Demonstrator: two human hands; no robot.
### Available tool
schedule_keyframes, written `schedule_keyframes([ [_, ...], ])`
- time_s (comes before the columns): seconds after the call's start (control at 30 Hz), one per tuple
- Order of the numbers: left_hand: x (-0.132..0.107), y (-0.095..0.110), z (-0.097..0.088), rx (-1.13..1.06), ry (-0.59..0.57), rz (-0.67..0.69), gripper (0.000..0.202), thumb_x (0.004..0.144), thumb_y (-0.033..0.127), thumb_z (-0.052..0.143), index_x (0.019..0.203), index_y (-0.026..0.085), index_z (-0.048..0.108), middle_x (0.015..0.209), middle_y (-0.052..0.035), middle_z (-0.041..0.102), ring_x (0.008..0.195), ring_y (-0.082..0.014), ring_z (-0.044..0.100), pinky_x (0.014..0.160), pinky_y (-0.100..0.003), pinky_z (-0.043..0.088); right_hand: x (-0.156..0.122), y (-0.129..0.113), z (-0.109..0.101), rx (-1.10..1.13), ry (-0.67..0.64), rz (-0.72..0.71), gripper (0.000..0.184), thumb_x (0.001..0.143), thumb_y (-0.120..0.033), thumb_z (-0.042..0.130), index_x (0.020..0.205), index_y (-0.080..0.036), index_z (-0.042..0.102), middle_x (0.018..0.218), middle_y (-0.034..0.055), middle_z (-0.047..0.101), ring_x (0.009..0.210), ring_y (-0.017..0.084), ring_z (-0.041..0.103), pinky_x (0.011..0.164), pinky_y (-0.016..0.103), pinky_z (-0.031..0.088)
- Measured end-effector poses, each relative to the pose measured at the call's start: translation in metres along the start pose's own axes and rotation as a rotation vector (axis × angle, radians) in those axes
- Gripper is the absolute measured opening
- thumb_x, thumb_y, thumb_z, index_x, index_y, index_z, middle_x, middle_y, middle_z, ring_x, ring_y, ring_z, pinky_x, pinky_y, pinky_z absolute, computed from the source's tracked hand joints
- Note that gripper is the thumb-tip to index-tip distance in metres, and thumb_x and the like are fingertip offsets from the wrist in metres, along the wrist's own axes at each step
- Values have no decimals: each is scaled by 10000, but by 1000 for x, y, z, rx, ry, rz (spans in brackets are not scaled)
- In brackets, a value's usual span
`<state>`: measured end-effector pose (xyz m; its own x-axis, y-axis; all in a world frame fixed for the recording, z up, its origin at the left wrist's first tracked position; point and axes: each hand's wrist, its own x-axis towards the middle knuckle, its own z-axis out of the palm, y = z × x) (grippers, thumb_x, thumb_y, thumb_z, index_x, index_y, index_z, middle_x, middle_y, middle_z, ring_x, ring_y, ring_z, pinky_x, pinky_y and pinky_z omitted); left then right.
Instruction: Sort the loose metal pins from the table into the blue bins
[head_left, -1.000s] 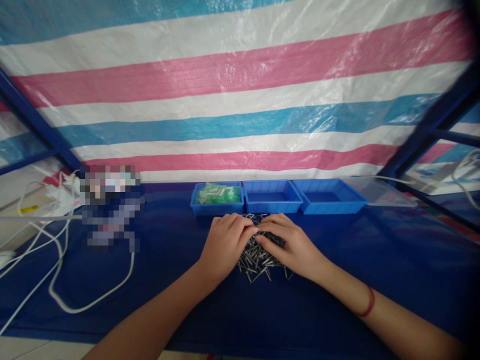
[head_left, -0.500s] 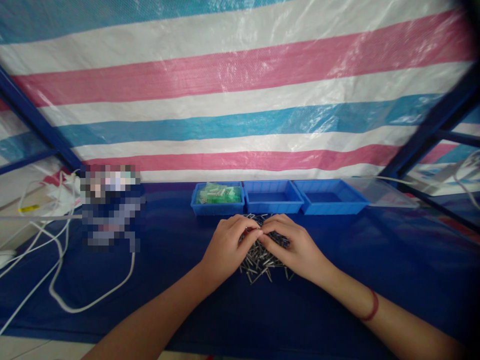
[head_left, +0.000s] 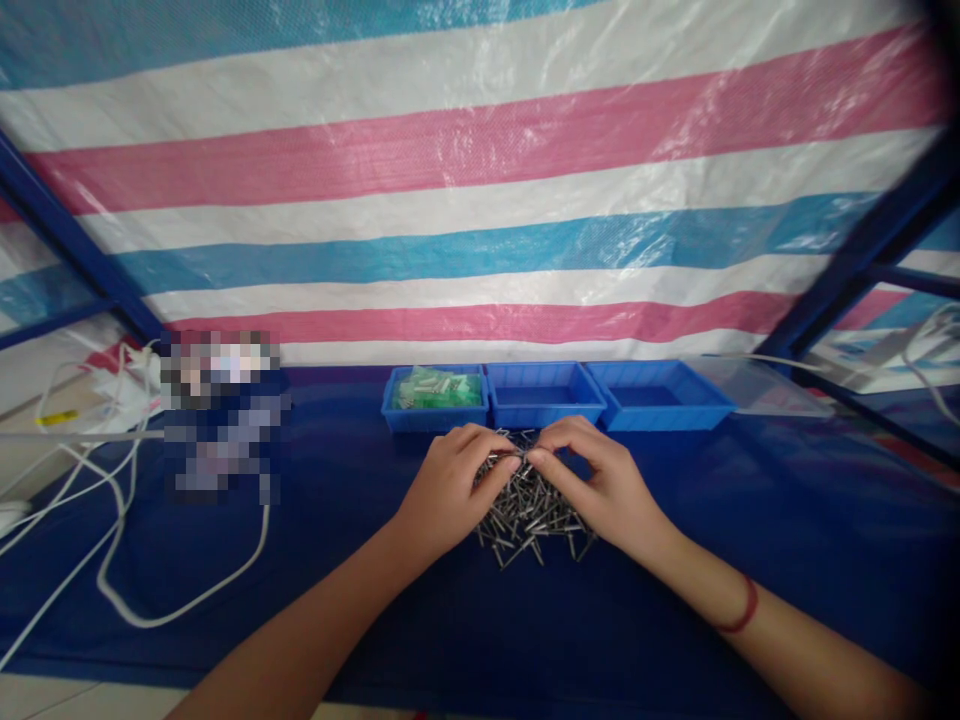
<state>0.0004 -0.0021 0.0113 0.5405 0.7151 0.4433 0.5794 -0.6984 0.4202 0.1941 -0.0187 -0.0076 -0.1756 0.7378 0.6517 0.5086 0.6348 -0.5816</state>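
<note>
A loose pile of small, thin metal pieces [head_left: 529, 505], much like screws or pins, lies on the dark blue tabletop. Over its far part, my left hand [head_left: 459, 485] pinches thumb and forefinger together. My right hand [head_left: 600, 480] does the same just across a narrow gap, its fingertips facing the left ones. Whatever sits in the two pinches is too small to tell from the pile behind it. Part of the pile is hidden by both hands.
Beyond the pile stand a blue bin [head_left: 435, 415] with green-and-clear plastic packets [head_left: 439, 387], a middle blue bin [head_left: 547, 408] and a right blue bin [head_left: 667, 408]. A clear plastic sheet [head_left: 780, 390] lies beside them. White cables [head_left: 127, 610] run over the left side.
My fingertips have parted slightly, with the right hand shifting a little to the right. More of the pile shows between the hands.
</note>
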Motion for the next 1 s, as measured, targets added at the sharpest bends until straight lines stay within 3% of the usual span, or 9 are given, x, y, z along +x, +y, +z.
schedule_keyframes([
  [0.17,0,-11,-17,216,-107,37,331,873,455,513,1084,214,593,1084,-69,578,999,-226,541,884,-383,424,19,31,-7,-286,207,12,168,863,-356,546,789,-213,594,801,46,645,779,205,566,752,374,423],
  [0.27,-2,-17,-22,249,-206,42,431,813,520,568,1102,202,598,1103,-79,551,981,-231,545,882,-373,442,25,52,-11,-509,185,12,212,862,-394,538,841,-204,628,863,68,671,824,241,556,748,390,387],
  [0.37,-4,-19,-23,228,-286,8,346,830,433,586,1087,202,606,1051,-64,561,949,-214,565,866,-340,453,23,58,-14,-618,168,16,244,863,-416,527,910,-206,642,918,77,675,869,269,544,726,387,367],
  [0.47,-4,-20,-22,173,-356,-17,191,881,292,540,1027,207,628,974,-40,583,883,-179,595,818,-290,464,19,51,-14,-587,150,9,217,872,-380,515,933,-209,635,942,72,673,884,263,548,747,390,372],
  [0.57,-3,-23,-21,137,-398,-18,158,901,228,501,971,203,640,924,-28,601,834,-159,610,771,-260,469,15,41,-12,-521,91,-8,180,868,-339,521,944,-215,628,953,59,670,910,254,555,788,405,385],
  [1.0,-2,-24,-19,182,-319,-72,180,904,177,442,930,174,621,913,-43,631,863,-175,614,797,-281,460,0,12,0,-301,-80,-73,131,853,-232,516,922,-208,625,913,59,659,889,222,578,802,402,433],
])
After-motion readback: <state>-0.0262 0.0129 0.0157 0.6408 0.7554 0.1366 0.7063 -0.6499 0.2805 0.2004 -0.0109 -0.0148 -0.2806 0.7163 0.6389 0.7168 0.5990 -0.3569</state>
